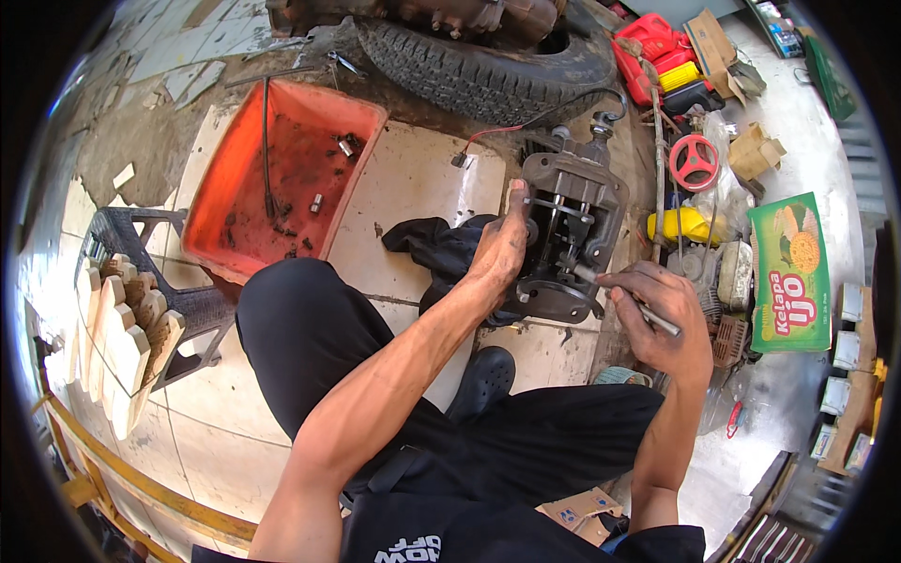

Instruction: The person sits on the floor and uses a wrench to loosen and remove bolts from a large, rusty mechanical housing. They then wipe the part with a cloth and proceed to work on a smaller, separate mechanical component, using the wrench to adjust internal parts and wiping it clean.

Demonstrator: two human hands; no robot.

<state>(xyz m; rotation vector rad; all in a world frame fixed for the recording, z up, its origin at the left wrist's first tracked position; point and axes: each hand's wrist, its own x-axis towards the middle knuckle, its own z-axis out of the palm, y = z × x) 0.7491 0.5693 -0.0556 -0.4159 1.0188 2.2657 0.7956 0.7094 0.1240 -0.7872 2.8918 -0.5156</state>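
A dark, greasy gearbox housing (615, 202) stands in front of me, its open side showing metal shafts and forks. Along its left edge my left hand (505, 246) grips it, thumb up on the rim and the other fingers partly hidden. My right hand (662, 314) is closed around a slim metal rod (664, 322). The rod's far end reaches the lower inside of the housing; what it touches there is too small to tell. A black cloth (427, 246) lies beside the housing, left of my left hand.
An orange-red bin (211, 225) with a rod and small metal parts sits at the left, near a black stool (211, 319). Beyond the housing lies a tyre (450, 70). Red jerrycans (648, 42), a red handwheel (694, 161) and a green box (791, 272) crowd the right.
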